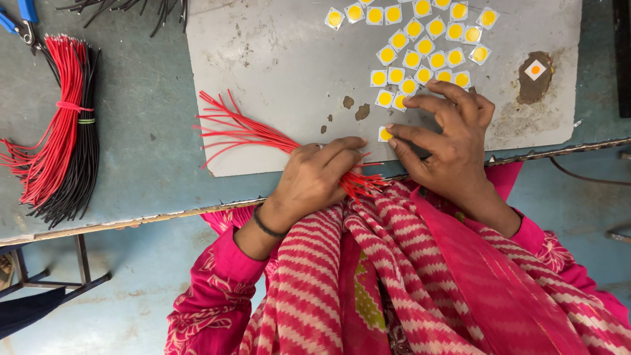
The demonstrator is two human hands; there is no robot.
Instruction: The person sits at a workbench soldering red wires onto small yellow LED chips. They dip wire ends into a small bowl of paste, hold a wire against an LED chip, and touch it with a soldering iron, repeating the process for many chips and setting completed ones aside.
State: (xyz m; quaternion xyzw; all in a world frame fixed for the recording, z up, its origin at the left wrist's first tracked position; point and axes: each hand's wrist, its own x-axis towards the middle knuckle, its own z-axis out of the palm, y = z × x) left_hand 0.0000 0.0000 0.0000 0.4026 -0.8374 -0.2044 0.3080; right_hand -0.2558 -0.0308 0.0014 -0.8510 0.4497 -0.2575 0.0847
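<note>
My left hand [314, 179] grips a bunch of short red wires [244, 131] that fans out to the left over a grey metal plate [276, 59]. My right hand [445, 135] rests on the plate with its fingers spread, the thumb and forefinger touching one small white square chip with a yellow disc [384, 134]. Several more such chips [420, 46] lie scattered just beyond my right hand. A dark tool under my right palm is mostly hidden.
A tied bundle of long red and black wires [62, 131] lies at the left of the blue-grey table [144, 131]. Blue-handled pliers [20, 20] sit at the top left corner. Loose black wires [131, 10] lie at the top edge. One orange-centred chip [535, 69] sits on a brown patch.
</note>
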